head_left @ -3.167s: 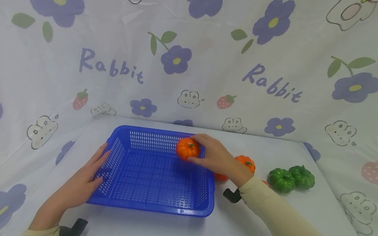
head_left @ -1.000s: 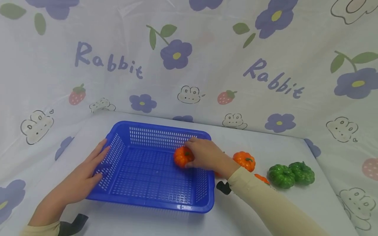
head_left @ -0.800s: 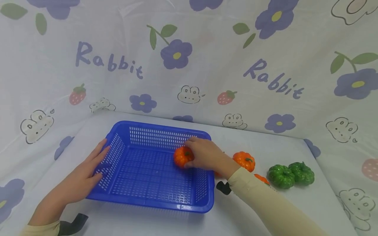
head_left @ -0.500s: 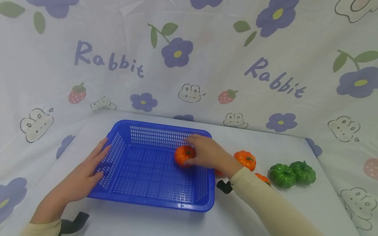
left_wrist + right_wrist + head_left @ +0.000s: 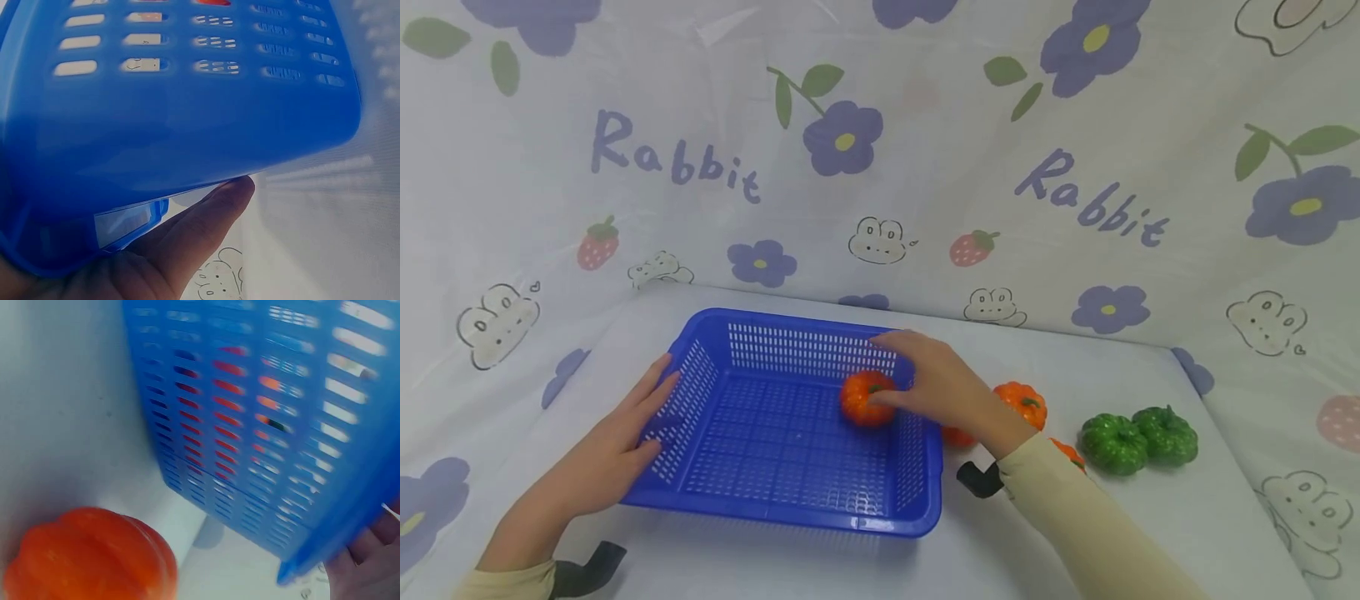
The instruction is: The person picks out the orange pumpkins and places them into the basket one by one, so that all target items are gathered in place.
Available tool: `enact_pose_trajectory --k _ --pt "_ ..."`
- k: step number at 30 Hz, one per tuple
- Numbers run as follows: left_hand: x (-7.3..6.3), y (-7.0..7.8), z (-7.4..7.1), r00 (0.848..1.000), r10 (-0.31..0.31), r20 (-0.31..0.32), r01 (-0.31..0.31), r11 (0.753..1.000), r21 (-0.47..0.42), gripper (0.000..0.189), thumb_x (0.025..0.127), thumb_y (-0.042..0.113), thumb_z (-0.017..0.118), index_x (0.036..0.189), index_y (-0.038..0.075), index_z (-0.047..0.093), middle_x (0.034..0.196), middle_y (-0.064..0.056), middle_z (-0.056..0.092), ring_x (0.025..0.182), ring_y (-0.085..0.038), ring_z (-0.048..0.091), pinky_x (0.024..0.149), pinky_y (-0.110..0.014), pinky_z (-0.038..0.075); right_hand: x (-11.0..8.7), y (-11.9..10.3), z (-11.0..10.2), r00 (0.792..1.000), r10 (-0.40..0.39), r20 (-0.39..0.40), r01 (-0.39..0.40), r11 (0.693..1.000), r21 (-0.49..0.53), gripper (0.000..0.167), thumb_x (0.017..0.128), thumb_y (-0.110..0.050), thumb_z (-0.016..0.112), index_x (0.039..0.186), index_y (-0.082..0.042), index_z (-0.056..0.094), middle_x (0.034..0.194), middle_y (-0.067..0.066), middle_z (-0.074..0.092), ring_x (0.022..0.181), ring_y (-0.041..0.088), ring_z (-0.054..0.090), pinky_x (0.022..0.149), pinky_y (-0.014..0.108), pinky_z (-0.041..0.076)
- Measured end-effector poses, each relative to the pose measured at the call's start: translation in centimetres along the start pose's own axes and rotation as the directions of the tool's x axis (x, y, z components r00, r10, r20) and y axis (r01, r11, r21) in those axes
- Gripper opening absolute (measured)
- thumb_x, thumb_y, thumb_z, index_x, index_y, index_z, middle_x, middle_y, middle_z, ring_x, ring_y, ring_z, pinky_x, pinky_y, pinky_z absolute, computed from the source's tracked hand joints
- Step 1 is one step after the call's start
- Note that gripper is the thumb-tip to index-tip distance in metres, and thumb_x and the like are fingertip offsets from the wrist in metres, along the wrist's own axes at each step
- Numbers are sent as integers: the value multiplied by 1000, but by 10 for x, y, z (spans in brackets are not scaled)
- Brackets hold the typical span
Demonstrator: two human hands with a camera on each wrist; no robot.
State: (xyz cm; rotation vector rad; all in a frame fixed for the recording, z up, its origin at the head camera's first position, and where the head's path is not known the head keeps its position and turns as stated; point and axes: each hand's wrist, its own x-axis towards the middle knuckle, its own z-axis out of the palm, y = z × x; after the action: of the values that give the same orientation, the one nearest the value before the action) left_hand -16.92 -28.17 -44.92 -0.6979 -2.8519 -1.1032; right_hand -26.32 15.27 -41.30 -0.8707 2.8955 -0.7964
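Rabbit-print cloth (image 5: 917, 167) hung behind the bench (image 5: 1097, 375). Inside the blue basket (image 5: 775, 515) sat an orange pumpkin (image 5: 861, 410), probably light, stiff and slick, best gripped round its ribbed sides. The right hand (image 5: 943, 379) arched beside it, thumb and fingers apart; the left hand (image 5: 606, 458), fingers extended, rested against the basket's left side.

Purple "Rabbit" lettering (image 5: 681, 165), twice, side by side, on the white flower-patterned cloth backdrop (image 5: 936, 158)
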Motion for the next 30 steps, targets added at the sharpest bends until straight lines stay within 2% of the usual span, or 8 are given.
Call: enact_pose_trajectory --k 4,8,11,15,19,24,25,30 --pt "0 -1 1 1000 -5 0 5 1000 1 77 101 -8 54 171 -2 23 182 -15 1 162 -51 12 121 -14 5 -6 3 -10 998 17 -65 -14 999 50 78 89 -43 90 156 -18 60 157 4 59 146 29 53 115 60 48" --pt "0 -1 1 1000 -25 8 25 1000 -6 77 101 -8 54 171 -1 22 182 -14 0 162 -50 11 131 -36 11 -12 5 -16 995 22 -102 -16 998 58 79 89 -42 91 157 -19 58 158 4 58 148 30 51 116 63 46" --pt "0 0 1 999 -45 18 45 999 -11 78 101 -8 54 171 0 21 182 -13 -1 163 -49 10 128 -58 16 -18 4 -20 993 30 -116 -23 998 60 81 88 -42 91 158 -21 57 159 3 57 150 30 49 116 64 45" --pt "1 1 1 998 -55 21 55 998 -15 78 101 -8 54 172 0 21 182 -13 -2 163 -49 9 125 -67 18 -25 5 -25 990 84 -115 -73 992 101 85 87 -46 91 161 -27 54 162 0 53 153 28 45 119 65 41" --pt "0 0 1 999 -49 17 49 999 -16 78 101 -8 54 172 0 21 182 -13 -2 163 -49 8 128 -59 15 -32 6 -31 985 128 -118 -110 983 145 87 87 -48 90 163 -30 52 164 -3 50 155 26 41 121 66 38" --pt "0 0 1 999 -33 8 33 999 -22 78 101 -8 53 171 -1 21 182 -14 -1 163 -49 9 131 -47 11 -40 10 -39 983 105 -151 -91 991 96 88 88 -46 90 164 -28 50 165 -3 50 155 26 41 120 66 39" --pt "0 0 1 1000 -29 3 29 999 -21 78 100 -9 54 171 -1 22 182 -14 0 163 -49 9 131 -40 10 -41 10 -41 983 93 -161 -81 994 80 88 88 -46 90 164 -27 50 165 -2 50 156 27 41 120 66 39" --pt "0 1 2 1000 -11 -12 11 1000 -13 78 99 -9 54 170 -4 23 181 -16 1 162 -51 11 129 -26 7 -54 13 -47 976 73 -206 -63 997 55 86 88 -45 90 163 -24 52 164 1 51 156 30 40 120 67 38"
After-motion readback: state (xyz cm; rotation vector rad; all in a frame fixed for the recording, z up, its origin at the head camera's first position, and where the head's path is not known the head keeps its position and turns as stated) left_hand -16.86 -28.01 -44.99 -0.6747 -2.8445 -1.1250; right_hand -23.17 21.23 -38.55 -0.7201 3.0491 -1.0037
